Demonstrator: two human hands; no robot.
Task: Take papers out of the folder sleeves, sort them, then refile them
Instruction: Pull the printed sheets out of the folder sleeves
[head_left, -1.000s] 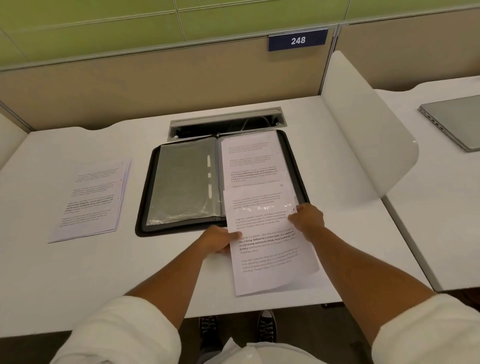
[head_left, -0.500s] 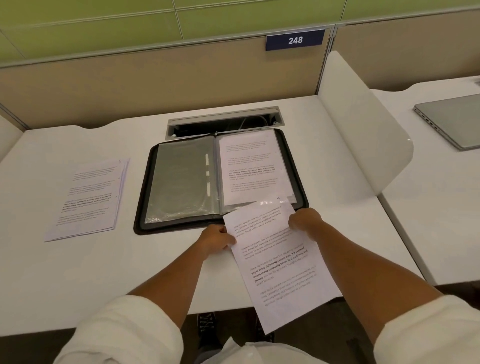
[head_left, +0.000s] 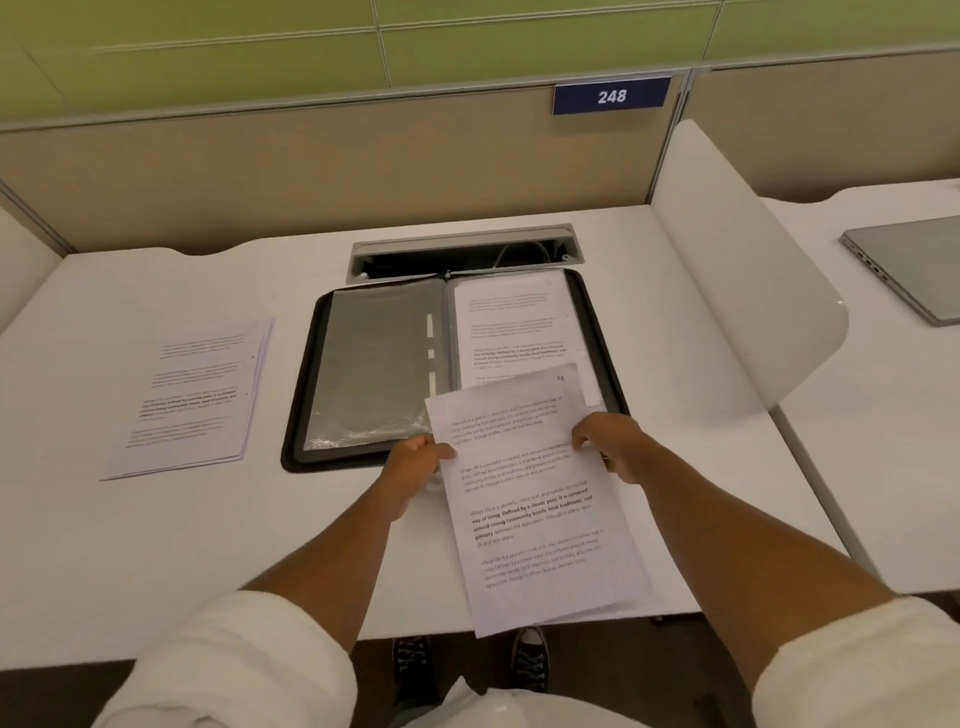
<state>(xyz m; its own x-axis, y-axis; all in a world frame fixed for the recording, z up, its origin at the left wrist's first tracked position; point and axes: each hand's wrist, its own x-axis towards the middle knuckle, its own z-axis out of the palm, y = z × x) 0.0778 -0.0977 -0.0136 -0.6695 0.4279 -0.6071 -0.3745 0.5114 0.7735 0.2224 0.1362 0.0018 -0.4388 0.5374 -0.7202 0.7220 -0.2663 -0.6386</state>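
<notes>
A black folder (head_left: 306, 384) lies open on the white desk (head_left: 156, 545). Its left sleeve (head_left: 379, 364) is clear and holds no paper; its right sleeve holds a printed sheet (head_left: 511, 327). I hold a loose printed sheet (head_left: 535, 514) tilted over the folder's near right corner and the desk edge. My left hand (head_left: 415, 462) pinches its left edge, and my right hand (head_left: 613, 441) grips its right edge. A stack of printed papers (head_left: 192, 395) lies on the desk left of the folder.
A cable tray slot (head_left: 462, 249) sits just behind the folder. A white curved divider (head_left: 737, 291) stands at the right, with a closed grey laptop (head_left: 914, 265) on the neighbouring desk beyond it. A beige partition with sign 248 (head_left: 610, 96) backs the desk.
The loose sheet has come fully out of the right sleeve, toward me, and now tilts clockwise. Both hands stayed on its edges.
</notes>
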